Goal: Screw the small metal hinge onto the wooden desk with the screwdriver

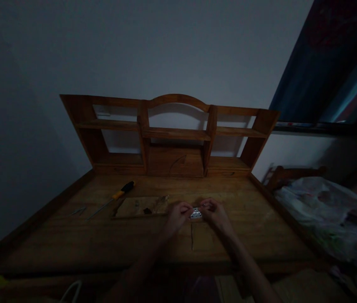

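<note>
A small silver metal hinge (196,213) with several dark holes lies between my two hands, just above the desk. My left hand (178,218) pinches its left edge. On the other side, the fingers of my right hand (216,215) are closed at the hinge's right edge, around a tiny shiny piece too small to make out. Below the hinge is a flat piece of board (202,236) with a dark left edge. Left of my hands rests a longer, rough-ended piece of board (143,206) with a dark patch on it.
A screwdriver (120,194) with a yellow and black handle lies left on the wooden desk (102,248). Farther left are thin metal pieces (79,211). A wooden shelf unit (176,134) stands along the back. Plastic bags (323,202) sit beyond the right edge. The light is dim.
</note>
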Demonstrator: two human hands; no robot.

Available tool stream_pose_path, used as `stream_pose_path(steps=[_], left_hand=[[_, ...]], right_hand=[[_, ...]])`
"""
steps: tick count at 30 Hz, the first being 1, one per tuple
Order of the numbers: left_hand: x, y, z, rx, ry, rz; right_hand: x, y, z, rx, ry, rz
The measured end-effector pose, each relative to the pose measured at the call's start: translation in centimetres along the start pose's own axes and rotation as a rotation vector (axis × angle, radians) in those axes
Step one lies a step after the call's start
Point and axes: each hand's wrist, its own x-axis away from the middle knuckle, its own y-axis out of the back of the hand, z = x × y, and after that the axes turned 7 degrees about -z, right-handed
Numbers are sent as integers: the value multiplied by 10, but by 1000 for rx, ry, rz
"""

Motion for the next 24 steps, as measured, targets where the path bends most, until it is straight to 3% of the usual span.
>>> stream_pose_path(steps=[4, 9, 15, 18, 24], left_hand=[[-1, 12, 8, -112, -107, -49], [4, 32, 10, -523, -379, -166], [15, 43, 9, -877, -710, -51], [19, 42, 10, -975, -762, -10], [17, 39, 14, -928, -752, -84]], right_hand=[[-6, -4, -9, 21, 13, 7], [-11, -10, -18, 82, 21, -18], [-10, -13, -15, 109, 4, -55], [-10, -13, -11, 93, -20, -52], [-11, -16, -4, 61, -97, 0]])
